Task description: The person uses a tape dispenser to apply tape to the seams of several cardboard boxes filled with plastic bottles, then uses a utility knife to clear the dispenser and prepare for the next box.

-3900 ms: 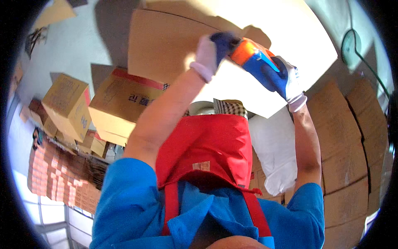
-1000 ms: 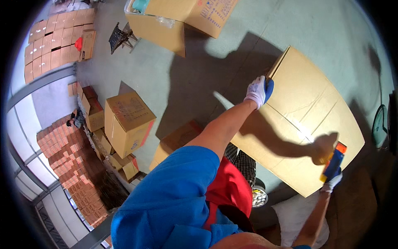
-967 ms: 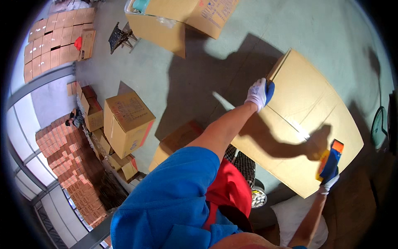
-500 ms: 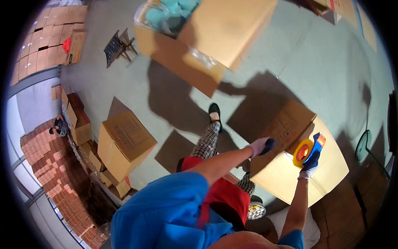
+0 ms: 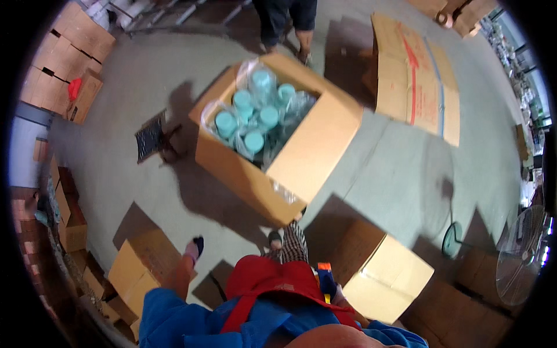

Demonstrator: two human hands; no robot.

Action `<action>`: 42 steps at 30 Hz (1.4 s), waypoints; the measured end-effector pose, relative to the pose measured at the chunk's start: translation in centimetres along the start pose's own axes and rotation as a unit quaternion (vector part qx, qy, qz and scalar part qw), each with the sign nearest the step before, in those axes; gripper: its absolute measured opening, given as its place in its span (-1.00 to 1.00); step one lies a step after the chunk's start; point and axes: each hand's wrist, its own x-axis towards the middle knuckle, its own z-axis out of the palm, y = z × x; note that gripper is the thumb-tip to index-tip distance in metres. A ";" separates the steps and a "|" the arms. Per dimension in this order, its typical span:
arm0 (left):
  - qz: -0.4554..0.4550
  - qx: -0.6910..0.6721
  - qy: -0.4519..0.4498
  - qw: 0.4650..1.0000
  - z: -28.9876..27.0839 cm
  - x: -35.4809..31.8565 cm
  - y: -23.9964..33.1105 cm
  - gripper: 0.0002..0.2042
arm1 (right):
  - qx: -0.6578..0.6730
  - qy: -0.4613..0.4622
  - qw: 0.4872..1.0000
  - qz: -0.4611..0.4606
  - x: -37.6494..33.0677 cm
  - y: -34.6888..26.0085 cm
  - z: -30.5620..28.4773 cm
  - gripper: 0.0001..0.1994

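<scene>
My left hand (image 5: 194,248), in a white glove with dark fingertips, hangs out to the left beside a closed cardboard carton (image 5: 139,261). Its fingers point outward and nothing shows in them. Close to my red apron (image 5: 272,275), my right hand (image 5: 338,297) is closed on a tape dispenser (image 5: 326,278) with blue and orange parts; my body partly hides both. To its right stands another closed carton (image 5: 386,278). Ahead is a large open carton (image 5: 232,180), its flaps spread, holding several turquoise-topped items (image 5: 268,116) in clear plastic.
A person (image 5: 287,23) in dark shorts stands beyond the open carton. A low folding stool (image 5: 154,139) is on the left, with stacked cartons (image 5: 64,52) behind. On the right are a big flattened carton (image 5: 415,81), a round green stand base (image 5: 451,239) and a fan (image 5: 521,255).
My view has turned toward the open carton, whose contents now show. My left hand has left the right-hand carton and swung left. My right hand has drawn the tape dispenser in to my body.
</scene>
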 end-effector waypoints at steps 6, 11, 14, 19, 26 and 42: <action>-0.031 -0.380 -0.141 0.914 2.4 -4.5 3.2 -0.79 | -0.258 0.018 0.963 -0.078 7.5 -9.6 -6.7 -0.62; -0.171 -0.422 -0.196 0.869 0.1 -5.4 6.6 -0.76 | -0.200 0.159 0.967 0.002 11.0 -20.1 -6.4 -0.63; -0.179 -0.443 -0.205 0.854 -0.9 -1.6 6.6 -0.72 | -0.173 0.205 0.963 0.011 11.7 -25.0 -4.1 -0.64; -0.175 -0.457 -0.189 0.851 -6.8 9.7 3.6 -0.65 | -0.160 0.231 0.959 0.032 10.4 -28.9 2.6 -0.65; 0.063 -0.425 -0.071 0.900 -29.9 30.0 11.0 -0.42 | -0.172 0.210 0.961 0.058 7.2 -30.1 11.3 -0.66; 0.477 -0.610 -0.132 0.619 -56.7 22.9 60.0 -0.57 | -0.131 0.277 0.949 0.079 2.9 -23.3 3.8 -0.68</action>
